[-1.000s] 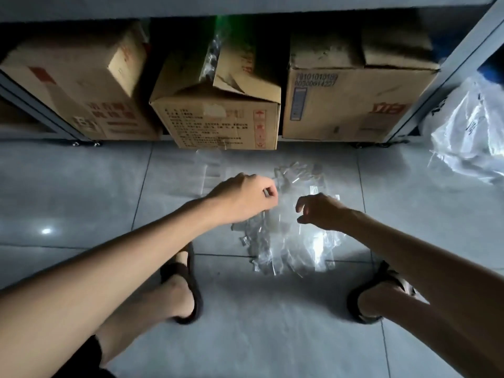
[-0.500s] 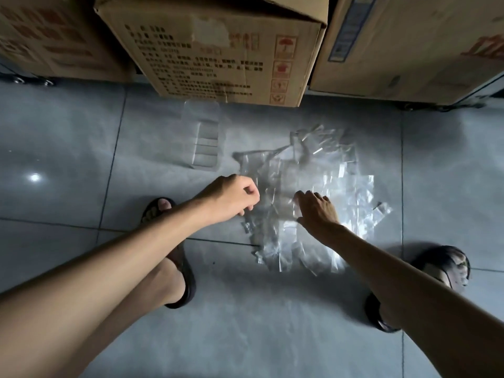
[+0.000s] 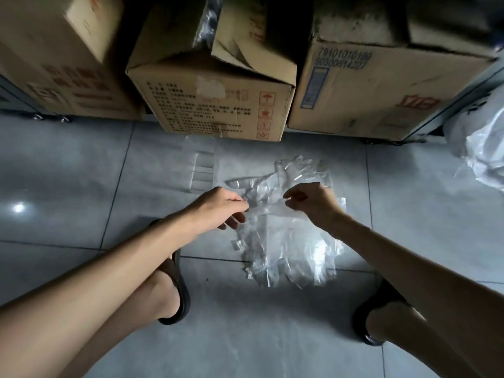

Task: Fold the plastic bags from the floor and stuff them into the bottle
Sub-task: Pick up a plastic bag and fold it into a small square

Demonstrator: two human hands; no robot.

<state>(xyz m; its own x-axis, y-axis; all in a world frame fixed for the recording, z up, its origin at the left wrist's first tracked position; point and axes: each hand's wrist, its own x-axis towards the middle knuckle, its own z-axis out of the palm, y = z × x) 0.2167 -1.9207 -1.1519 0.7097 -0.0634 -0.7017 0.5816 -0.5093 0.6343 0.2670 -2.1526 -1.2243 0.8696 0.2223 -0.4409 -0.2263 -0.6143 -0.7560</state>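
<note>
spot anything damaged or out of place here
The middle cardboard box has a bent, creased top flap, with plastic film poking out. The clear plastic bags lie crumpled in a loose heap on the tiled floor.

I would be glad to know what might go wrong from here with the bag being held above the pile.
The left hand and right hand pinch only the edge of the thin bag; it may slip free before a fold forms.
It hangs just over the pile of equally clear bags, so another may cling and lift too.
The clear bottle lies on its side, faint in the dim light, and might roll when stuffed.
</note>
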